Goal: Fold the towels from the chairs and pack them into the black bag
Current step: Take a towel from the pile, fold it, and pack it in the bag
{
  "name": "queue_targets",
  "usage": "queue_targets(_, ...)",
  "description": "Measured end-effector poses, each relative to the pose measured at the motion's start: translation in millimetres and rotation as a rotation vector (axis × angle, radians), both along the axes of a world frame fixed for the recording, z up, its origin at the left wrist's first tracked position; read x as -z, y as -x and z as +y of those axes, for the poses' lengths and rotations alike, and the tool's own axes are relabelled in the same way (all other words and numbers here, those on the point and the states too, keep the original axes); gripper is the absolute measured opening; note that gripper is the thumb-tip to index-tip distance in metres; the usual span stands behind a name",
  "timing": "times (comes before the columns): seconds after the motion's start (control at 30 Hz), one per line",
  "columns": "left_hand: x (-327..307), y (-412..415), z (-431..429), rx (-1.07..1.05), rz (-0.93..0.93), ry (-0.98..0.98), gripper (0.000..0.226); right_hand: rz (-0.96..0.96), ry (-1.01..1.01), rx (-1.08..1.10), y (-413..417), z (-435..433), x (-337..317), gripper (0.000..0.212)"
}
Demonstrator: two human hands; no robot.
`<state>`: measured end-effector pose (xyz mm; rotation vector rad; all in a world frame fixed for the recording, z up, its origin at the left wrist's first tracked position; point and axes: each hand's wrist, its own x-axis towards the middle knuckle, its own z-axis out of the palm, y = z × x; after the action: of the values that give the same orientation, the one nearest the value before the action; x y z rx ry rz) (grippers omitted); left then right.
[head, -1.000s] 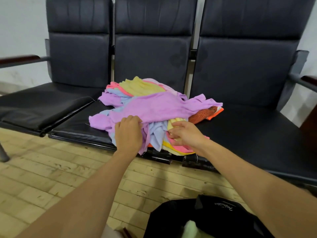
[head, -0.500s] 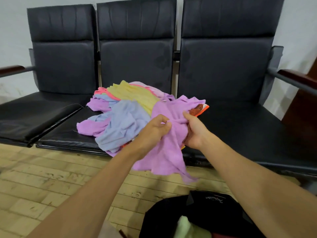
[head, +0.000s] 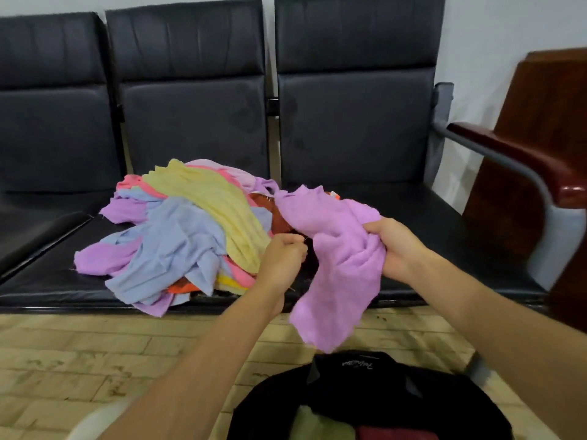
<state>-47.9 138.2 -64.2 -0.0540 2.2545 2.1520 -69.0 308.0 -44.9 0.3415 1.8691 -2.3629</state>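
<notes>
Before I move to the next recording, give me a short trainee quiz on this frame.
1. True or false: the right hand has its grip on a yellow towel.
2. The towel pile lies on which seat? A left, B middle, C right.
3. Fill in: the black bag stands on the ___.
Key: 1 false, it holds the purple towel; 2 B; 3 floor.

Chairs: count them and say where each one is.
3. The left chair, cut by the frame edge; the middle chair, behind the towel pile; the right chair, beside the armrest. More may sit out of view.
</notes>
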Motion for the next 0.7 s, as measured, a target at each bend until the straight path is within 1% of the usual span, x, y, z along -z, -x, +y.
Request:
queue_targets(0.03, 3.8, -0.4, 8.3, 0.0, -0.03, -0.009, 0.027, 0.0, -0.03, -0.002, -5.3, 9.6, -0.8, 0.051)
queue_targets(0.1, 10.6, -2.2, 24.9, 0.028, -0.111, -0.103, 0.026, -0.004, -0.066, 0.014, -16.0, 29.5, 3.3, 0.043)
queue_targets(0.23, 21.3, -3.5, 52.9, 0.119, -0.29, -0.263, 0.016, -0.032, -0.008, -0.044, -30.4, 62.0, 20.2, 0.018)
queue_targets(0.3, 26.5, -0.5, 61.4, 0.14, -0.369, -0.37, 0.01, -0.026, -0.009, -0.077, -30.7, 67.5, 23.0, 0.013)
queue_targets(0.33, 28.3, 1.0, 64.2, 0.149, -0.393, -0.408, 0.012, -0.015, 0.001, -0.094, -32.5, 68.3, 24.1, 0.012)
queue_targets(0.4, 30.4, 6.7, 67.5, 0.173, -0.421, -0.476, 0.016, -0.019, 0.066, -0.115, -33.8, 71.3, 29.5, 0.026)
queue_targets(0.47, 30.2, 10.8, 69.6, 0.19, -0.431, -0.529, 0.013, -0.048, 0.136, -0.139, -39.4, 73.4, 33.8, 0.034)
queue_targets(0.53, 31.7, 12.6, 70.1, 0.186, -0.417, -0.524, 0.01, -0.055, 0.168, -0.198, -44.4, 76.5, 37.9, 0.035)
queue_targets(0.57, 32.9, 11.7, 69.7, 0.184, -0.402, -0.49, 0.011, -0.051, 0.174, -0.225, -47.1, 77.8, 38.5, 0.035)
queue_targets(0.7, 36.2, 5.3, 63.0, 0.132, -0.317, -0.29, 0.024, -0.066, 0.19, -0.29, -51.2, 79.3, 38.6, 0.04)
